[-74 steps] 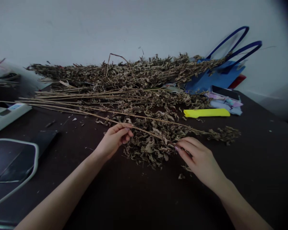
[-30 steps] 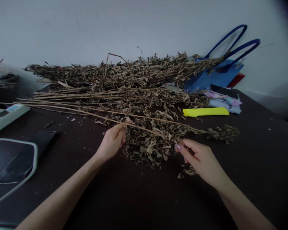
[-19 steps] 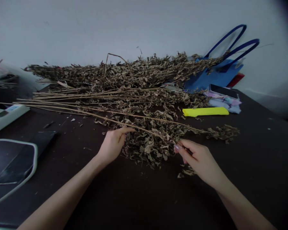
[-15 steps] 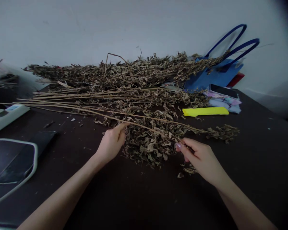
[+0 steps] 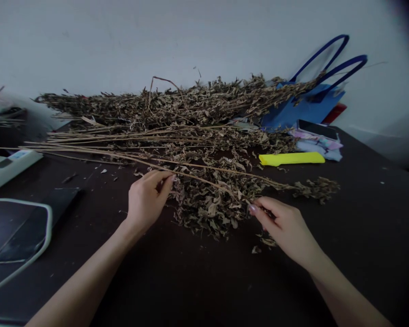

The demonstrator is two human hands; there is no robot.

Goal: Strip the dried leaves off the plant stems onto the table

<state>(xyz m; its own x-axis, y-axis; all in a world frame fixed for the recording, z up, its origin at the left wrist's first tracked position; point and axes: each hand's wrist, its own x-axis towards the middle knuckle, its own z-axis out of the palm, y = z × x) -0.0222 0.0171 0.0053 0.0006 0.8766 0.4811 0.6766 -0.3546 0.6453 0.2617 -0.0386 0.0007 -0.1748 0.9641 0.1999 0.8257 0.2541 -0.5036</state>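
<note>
My right hand (image 5: 282,222) is closed in a pinch on the leafy end of a long dried plant stem (image 5: 201,180). This stem runs leftward across the table, its far end lying by the other bare stems. On the same stem, further left, the thumb and forefinger of my left hand (image 5: 148,195) are pinched together; whether a leaf is also between them is hidden. Beneath and between both hands sits a loose heap of dried crumpled leaves (image 5: 211,206). Another dried stem lies just behind, with a leafy tip (image 5: 316,188) to the right.
A big bundle of dried leafy stems (image 5: 191,102) lies along the wall, with more stems (image 5: 105,136) before it. A blue bag (image 5: 289,111), a phone (image 5: 316,129) and a yellow strip (image 5: 291,158) are at right. A power strip (image 5: 13,168) and a white-edged frame (image 5: 49,222) are left.
My left hand has moved left along the stem, and its fingertips have come together in a pinch. My right hand has stayed nearly still on the leafy end.
</note>
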